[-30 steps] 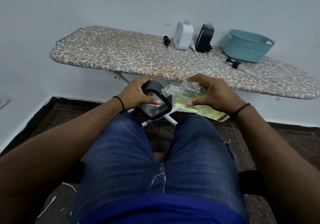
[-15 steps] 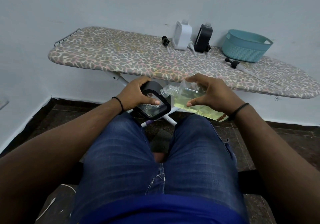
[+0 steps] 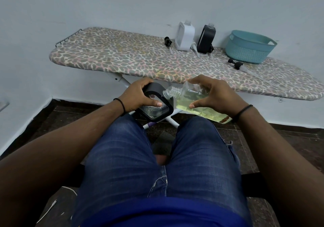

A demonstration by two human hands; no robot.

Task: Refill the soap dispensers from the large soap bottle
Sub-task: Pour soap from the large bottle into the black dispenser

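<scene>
Clear plastic, the large soap bottle (image 3: pixel 192 102) holds pale yellow liquid; no lettering is legible. The right hand (image 3: pixel 217 98) grasps it tilted, neck at the black soap dispenser (image 3: pixel 156 105) clasped by the left hand (image 3: pixel 138 97), both over the knees, near the ironing board (image 3: pixel 122 58) front edge.

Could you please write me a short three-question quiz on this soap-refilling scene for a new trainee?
1. True or false: the clear large soap bottle of yellowish liquid is in the right hand.
2. What does the left hand hold?
3. Beside which basket does a black pump head lie on the leopard-print ironing board: A) teal plastic basket, B) red wire basket?

Key: 1 true; 2 the black-framed dispenser; 3 A.
</scene>
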